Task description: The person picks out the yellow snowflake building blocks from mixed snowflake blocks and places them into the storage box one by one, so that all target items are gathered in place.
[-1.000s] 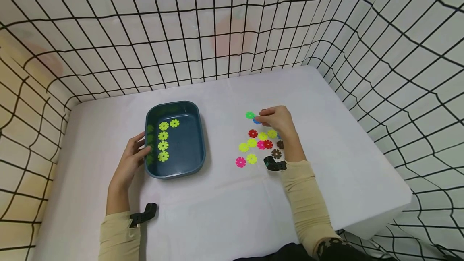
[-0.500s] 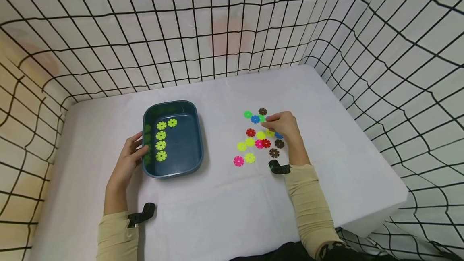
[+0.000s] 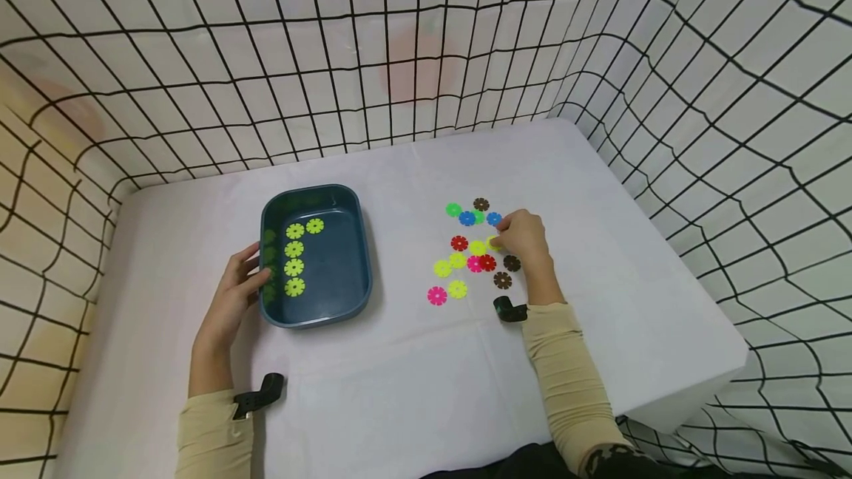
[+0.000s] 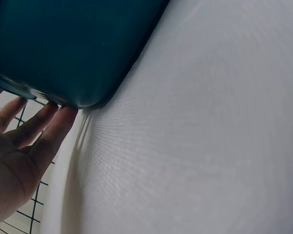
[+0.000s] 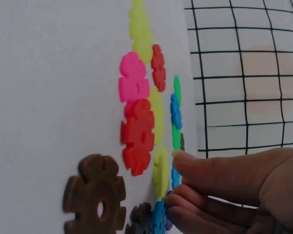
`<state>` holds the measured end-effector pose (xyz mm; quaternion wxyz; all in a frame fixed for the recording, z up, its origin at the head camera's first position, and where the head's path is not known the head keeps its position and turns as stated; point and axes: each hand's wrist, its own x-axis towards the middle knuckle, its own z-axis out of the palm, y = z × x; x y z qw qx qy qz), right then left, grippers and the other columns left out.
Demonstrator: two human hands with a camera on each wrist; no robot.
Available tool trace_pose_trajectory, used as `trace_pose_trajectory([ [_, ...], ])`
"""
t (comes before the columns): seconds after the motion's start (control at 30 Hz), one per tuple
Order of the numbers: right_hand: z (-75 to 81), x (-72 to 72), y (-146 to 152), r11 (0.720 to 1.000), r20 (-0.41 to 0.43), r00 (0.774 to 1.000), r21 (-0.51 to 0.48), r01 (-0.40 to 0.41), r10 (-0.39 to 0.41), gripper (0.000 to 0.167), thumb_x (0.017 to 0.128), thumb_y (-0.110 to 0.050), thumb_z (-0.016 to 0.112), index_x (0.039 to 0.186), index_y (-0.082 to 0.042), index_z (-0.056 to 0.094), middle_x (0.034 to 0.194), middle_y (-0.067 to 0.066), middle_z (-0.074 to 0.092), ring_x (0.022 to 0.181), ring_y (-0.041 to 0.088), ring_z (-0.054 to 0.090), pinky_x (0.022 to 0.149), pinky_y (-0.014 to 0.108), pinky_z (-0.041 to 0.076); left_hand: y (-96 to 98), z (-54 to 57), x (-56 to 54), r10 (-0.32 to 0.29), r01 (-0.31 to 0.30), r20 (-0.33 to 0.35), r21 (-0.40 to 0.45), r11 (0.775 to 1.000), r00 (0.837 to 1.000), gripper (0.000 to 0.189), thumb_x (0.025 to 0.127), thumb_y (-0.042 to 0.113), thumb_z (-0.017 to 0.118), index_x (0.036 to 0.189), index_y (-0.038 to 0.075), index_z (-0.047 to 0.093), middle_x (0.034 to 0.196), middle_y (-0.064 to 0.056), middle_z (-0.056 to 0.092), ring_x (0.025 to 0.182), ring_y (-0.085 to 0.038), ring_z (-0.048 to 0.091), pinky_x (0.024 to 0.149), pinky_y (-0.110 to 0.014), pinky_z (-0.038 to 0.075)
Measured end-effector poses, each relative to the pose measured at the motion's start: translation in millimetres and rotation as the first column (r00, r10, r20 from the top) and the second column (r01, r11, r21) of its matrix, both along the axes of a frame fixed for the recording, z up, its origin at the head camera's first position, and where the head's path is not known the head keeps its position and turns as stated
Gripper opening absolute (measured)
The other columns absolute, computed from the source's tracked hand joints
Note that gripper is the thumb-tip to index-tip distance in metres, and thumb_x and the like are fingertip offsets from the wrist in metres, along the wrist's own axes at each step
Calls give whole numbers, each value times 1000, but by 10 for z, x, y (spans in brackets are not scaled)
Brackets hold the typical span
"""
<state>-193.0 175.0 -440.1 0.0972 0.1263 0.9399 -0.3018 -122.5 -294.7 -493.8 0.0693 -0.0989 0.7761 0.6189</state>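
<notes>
In the head view my left hand (image 3: pixel 229 298) holds the left wall of a dark blue-green tray (image 3: pixel 349 313), thumb over the rim and fingers outside. The left wrist view shows those fingertips against the tray (image 4: pixel 64 53). Yellow flower-shaped discs (image 3: pixel 294 267) lie in the tray in a column, one more beside its top. My right hand (image 3: pixel 526 239) is low over the loose discs, thumb and fingertips at the edge of a yellow flower disc (image 3: pixel 493 243). A gap shows between thumb and fingers beside that yellow disc (image 5: pixel 160 171) in the right wrist view.
Around the right hand lie a blue disc (image 3: pixel 494 219), red disc (image 3: pixel 459 243), pink disc (image 3: pixel 437 296), brown disc (image 3: pixel 502 281) and green disc (image 3: pixel 453 210), among several others. Black wire mesh (image 3: pixel 399 65) stands behind and beside the white-covered table (image 3: pixel 399 390).
My right hand has moved from the blue and green discs toward the front, to the yellow one. A blue disc now shows uncovered behind it. The left hand stays on the tray.
</notes>
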Motion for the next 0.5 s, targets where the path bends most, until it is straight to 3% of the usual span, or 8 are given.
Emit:
trace_pose_trajectory([
  [0.13, -34, 23, -49, 997, -27, 999, 77, -27, 29, 36, 82, -11, 76, 113, 5, 68, 116, 23, 67, 103, 36, 60, 86, 44, 54, 5, 26, 24, -4, 4, 3, -6, 1000, 1000, 60, 97, 46, 52, 150, 41, 26, 160, -10, 25, 141, -33, 30, 111, -56, 28],
  [0.2, -46, 28, -75, 994, -27, 998, 103, -45, 48, 29, 81, -11, 76, 103, 6, 69, 100, 23, 67, 91, 34, 57, 79, 42, 54, 7, 59, 32, -10, 10, 7, -5, 1000, 1000, 60, 96, 47, 53, 150, 42, 26, 160, -10, 24, 141, -33, 30, 111, -56, 28],
  [0.33, -58, 39, -127, 986, -37, 997, 152, -66, 72, 26, 80, -11, 78, 97, 6, 70, 93, 22, 66, 82, 28, 51, 74, 40, 52, 19, 96, 39, -9, 9, 11, -8, 1000, 1000, 60, 96, 47, 53, 150, 42, 26, 160, -9, 24, 142, -32, 29, 112, -56, 28],
  [0.37, -60, 41, -136, 985, -33, 997, 156, -69, 75, 26, 80, -11, 78, 97, 6, 70, 94, 23, 67, 82, 29, 51, 75, 40, 53, 20, 99, 39, -12, 12, 11, -13, 1000, 1000, 60, 96, 47, 52, 150, 43, 26, 160, -9, 24, 142, -32, 29, 111, -54, 30],
  [0.43, -53, 44, -150, 985, -28, 997, 163, -62, 68, 34, 81, -11, 77, 109, 6, 69, 113, 24, 67, 94, 32, 57, 85, 44, 54, 31, 111, 38, -7, 7, 16, -16, 1000, 1000, 59, 98, 44, 51, 151, 42, 25, 160, -9, 24, 142, -31, 28, 111, -53, 30],
  [0.5, -46, 33, -144, 984, -10, 998, 163, -67, 69, 35, 82, -10, 75, 112, 6, 68, 118, 24, 66, 102, 36, 58, 90, 46, 53, 57, 179, 58, -11, 11, 19, -23, 1000, 1000, 59, 99, 41, 49, 152, 39, 24, 160, -11, 23, 142, -33, 28, 110, -52, 30],
])
